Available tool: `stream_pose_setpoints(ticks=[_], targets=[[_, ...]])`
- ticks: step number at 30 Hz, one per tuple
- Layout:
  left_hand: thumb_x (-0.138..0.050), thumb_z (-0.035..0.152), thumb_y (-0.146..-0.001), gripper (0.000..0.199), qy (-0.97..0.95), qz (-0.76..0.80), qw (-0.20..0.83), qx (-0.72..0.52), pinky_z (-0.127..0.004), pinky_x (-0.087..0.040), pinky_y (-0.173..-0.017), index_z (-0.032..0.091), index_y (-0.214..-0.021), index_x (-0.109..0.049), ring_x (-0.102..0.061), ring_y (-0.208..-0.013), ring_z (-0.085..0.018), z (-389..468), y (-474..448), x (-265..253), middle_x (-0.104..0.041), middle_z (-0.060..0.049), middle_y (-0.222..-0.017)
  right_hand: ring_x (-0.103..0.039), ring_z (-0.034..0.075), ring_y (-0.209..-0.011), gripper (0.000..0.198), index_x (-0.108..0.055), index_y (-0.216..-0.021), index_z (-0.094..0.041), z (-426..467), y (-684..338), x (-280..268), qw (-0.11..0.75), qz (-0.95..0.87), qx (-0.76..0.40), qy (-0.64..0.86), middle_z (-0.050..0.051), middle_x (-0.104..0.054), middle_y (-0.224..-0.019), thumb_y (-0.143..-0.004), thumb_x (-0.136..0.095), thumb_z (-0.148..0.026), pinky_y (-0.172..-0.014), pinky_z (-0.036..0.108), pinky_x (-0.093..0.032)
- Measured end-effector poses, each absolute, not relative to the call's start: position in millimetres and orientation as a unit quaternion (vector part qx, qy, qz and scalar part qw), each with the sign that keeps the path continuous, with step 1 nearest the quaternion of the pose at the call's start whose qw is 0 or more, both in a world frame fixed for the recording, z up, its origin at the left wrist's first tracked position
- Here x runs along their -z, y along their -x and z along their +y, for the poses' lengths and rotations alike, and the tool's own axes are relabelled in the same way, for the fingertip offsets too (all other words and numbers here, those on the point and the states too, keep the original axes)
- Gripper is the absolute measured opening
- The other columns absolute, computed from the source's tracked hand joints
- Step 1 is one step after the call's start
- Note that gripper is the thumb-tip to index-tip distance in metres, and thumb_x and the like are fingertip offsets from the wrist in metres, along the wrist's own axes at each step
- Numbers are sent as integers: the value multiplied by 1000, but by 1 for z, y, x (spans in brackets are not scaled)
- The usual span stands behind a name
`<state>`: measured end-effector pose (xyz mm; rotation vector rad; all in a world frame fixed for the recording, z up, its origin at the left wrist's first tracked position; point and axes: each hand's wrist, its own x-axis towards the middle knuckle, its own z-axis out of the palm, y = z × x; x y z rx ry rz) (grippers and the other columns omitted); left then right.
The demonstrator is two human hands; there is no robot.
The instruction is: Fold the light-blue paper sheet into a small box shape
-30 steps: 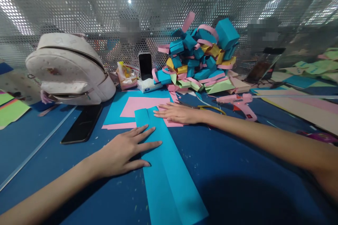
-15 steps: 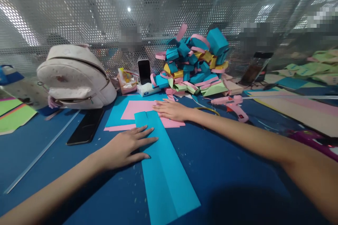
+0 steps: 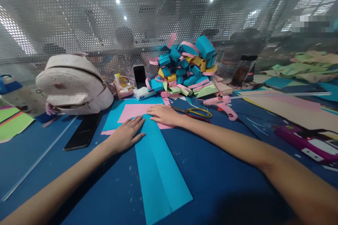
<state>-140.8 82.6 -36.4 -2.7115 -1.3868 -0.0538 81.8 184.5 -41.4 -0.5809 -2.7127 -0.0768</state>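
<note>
The creased blue paper (image 3: 157, 168) is laid on the worktop (image 3: 216, 172), its far end pressed beneath the left hand (image 3: 126, 133) and right hand (image 3: 165, 114), both opened flat with nothing gripped, presumably to prevent sliding; scissors (image 3: 187, 110) are placed just beyond, probably for easy reach

The left forearm (image 3: 79, 167) and right forearm (image 3: 224, 141) were bare and slender, the right uncovered past the elbow (image 3: 269, 165). On the bare left grip (image 3: 124, 137) and right grip (image 3: 166, 115) I saw slim, tapering fingers (image 3: 155, 109).
</note>
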Motion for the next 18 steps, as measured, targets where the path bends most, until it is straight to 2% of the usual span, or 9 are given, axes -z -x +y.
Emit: stream_pose_setpoints(ticks=[4,9,14,18], targets=[[-30,44,-102,57,898,-438,36,20,-50,-26,-116,13,-149,-31,-28,-143,-29,72,134,36,-29,-15,-155,-54,27,-122,31,-64,-119,-8,184,-78,44,186,-963,30,195,15,-62,-128,-93,-57,-23,-105,40,-40],[-32,36,-102,54,931,-362,-47,16,-44,-26,-118,24,-154,-19,-24,-145,-25,45,116,24,-23,-5,-158,-54,26,-123,32,-64,-119,-8,184,-78,47,193,-962,33,189,16,-61,-129,-94,-55,-24,-107,39,-38],[-33,39,-102,57,950,-292,-111,-11,-48,-18,-120,26,-154,-14,-12,-147,-27,26,99,14,-14,-2,-160,-54,25,-123,31,-63,-120,-8,185,-78,47,189,-963,38,188,15,-61,-128,-94,-53,-23,-106,40,-40],[-34,40,-102,60,955,-259,-145,-22,-48,-16,-120,25,-155,-11,-10,-147,-27,17,85,9,-11,-1,-160,-54,25,-123,31,-63,-120,-8,183,-76,47,180,-964,40,193,16,-61,-130,-95,-53,-22,-107,40,-40]])
